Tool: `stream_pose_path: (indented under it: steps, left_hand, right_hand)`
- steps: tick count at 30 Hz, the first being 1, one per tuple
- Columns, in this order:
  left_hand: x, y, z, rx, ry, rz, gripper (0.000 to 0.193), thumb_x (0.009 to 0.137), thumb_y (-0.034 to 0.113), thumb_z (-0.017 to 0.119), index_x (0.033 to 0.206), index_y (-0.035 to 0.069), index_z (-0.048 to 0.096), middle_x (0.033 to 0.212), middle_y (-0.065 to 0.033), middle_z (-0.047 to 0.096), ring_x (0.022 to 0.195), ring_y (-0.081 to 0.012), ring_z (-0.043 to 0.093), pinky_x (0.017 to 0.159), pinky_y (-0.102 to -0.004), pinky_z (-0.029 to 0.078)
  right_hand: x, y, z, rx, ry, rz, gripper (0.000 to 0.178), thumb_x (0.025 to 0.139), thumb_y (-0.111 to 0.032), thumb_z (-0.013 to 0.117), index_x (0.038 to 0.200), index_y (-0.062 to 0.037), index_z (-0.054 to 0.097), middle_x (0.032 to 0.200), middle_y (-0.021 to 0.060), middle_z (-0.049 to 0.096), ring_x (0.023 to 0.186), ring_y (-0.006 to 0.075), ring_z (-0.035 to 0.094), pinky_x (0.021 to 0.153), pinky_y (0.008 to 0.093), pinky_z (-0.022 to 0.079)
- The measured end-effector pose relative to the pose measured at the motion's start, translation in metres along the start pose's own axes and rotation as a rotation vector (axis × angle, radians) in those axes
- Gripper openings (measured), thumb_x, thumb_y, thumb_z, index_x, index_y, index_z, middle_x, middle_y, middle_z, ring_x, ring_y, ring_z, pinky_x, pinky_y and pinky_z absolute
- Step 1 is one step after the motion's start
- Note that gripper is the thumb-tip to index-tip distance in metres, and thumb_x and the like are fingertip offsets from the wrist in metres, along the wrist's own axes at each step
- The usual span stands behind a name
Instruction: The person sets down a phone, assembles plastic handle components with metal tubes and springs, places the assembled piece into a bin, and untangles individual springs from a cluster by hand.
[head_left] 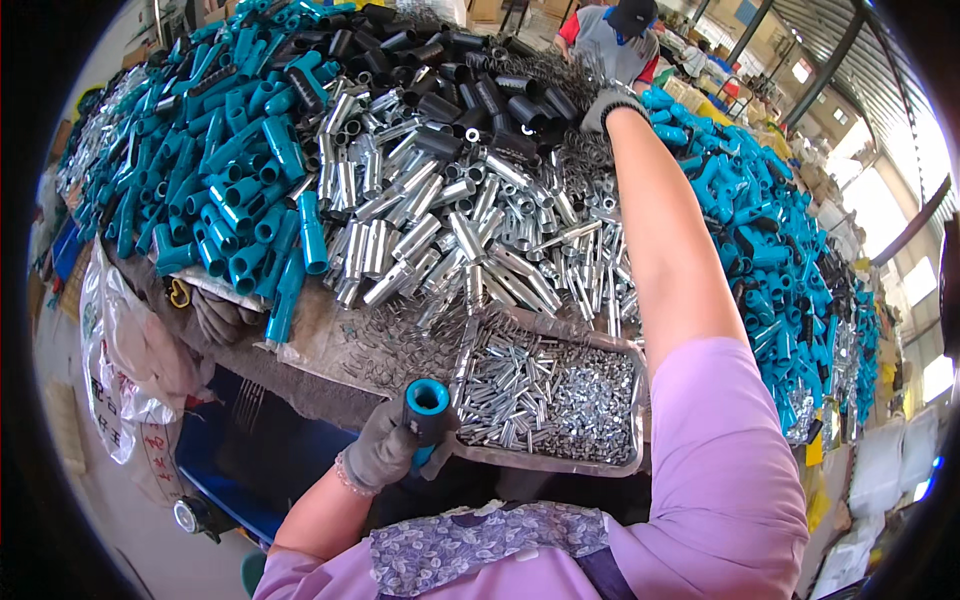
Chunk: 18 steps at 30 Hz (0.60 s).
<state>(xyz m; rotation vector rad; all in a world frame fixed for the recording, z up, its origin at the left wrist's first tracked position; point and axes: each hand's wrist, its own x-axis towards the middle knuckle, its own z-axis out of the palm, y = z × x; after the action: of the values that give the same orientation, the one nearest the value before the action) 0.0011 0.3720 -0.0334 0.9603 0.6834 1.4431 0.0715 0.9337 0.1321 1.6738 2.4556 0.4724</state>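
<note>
My left hand, in a grey glove, is closed round a tubular part, teal at its open top end and dark lower down. The part stands roughly upright in front of my body. Far across the table my right hand, also gloved in grey, reaches into a heap of thin wire springs beside black sleeves; its fingers are too small and hidden to read. Between the hands lie shiny metal tubes. A shallow tray with small metal pins and fittings sits just right of my left hand.
Teal plastic handles are heaped at the left, and more teal parts at the right. A person in a dark cap stands across the table. A plastic bag hangs at the left edge near an empty-looking glove.
</note>
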Motion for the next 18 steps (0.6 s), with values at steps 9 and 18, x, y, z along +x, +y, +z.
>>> stream_pose_path:
  steps: [9,18]
  left_hand:
    - [-0.008,0.004,0.008,0.043,0.061,-0.014,0.081,0.077,0.080,0.059,0.113,0.007,0.058,0.062,-0.0027,0.057,0.046,-0.0101,0.051,0.042,-0.0228,0.035]
    - [0.000,0.003,0.013,0.112,0.094,-0.006,0.082,0.077,0.082,0.056,0.112,0.008,0.059,0.063,-0.0029,0.059,0.044,-0.0105,0.053,0.041,-0.0223,0.037]
  right_hand:
    - [-0.178,0.000,-0.028,0.316,0.243,-0.253,0.081,0.079,-0.037,0.073,0.143,-0.0007,0.041,0.127,0.0277,0.061,0.118,0.0377,0.060,0.100,0.0430,0.048]
    - [-0.272,0.031,0.027,0.542,0.266,-0.416,0.077,0.083,-0.038,0.076,0.145,-0.0070,0.041,0.129,0.0272,0.059,0.117,0.0361,0.061,0.102,0.0387,0.046]
